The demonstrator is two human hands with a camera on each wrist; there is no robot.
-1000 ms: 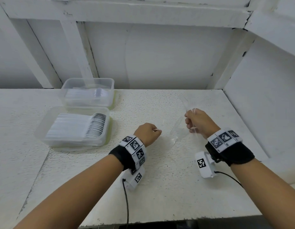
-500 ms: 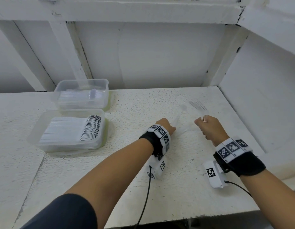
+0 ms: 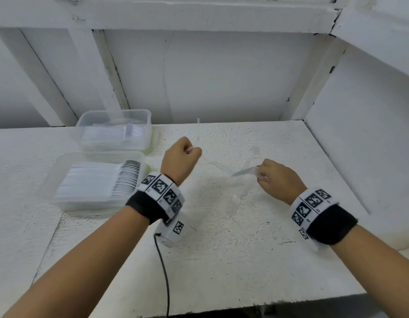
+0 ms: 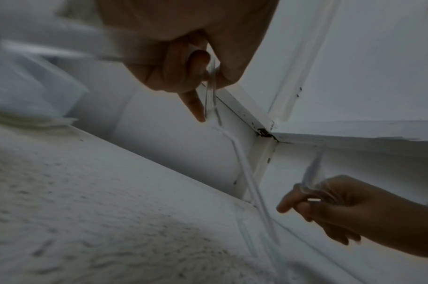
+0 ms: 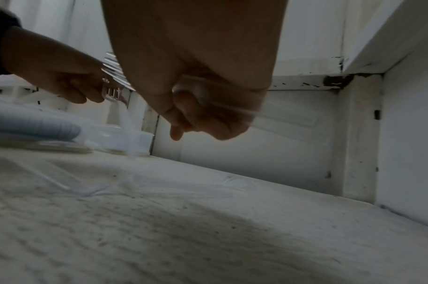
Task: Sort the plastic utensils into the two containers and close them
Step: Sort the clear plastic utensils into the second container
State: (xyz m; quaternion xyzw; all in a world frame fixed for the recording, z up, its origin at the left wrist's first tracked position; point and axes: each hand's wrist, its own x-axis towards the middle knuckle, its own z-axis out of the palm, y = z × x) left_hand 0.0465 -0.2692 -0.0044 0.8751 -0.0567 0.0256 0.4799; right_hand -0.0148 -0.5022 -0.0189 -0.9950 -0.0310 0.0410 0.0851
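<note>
Left hand [image 3: 181, 158] has moved up and left since half a second ago, away from the right hand [image 3: 278, 177], toward the containers. It's pinching a clear plastic fork [image 3: 198, 134] by the handle, lifted above the white speckled worktop [image 3: 222, 249]. Right hand is clenched round a bunch of clear plastic utensils [image 3: 247, 169]. More clear utensils [image 3: 234, 203] lie on the worktop between the hands. Near clear rectangular container [image 3: 61, 180] holds stacked spoons; far clear container [image 3: 114, 130] holds stacked forks. Both are lidless.
</note>
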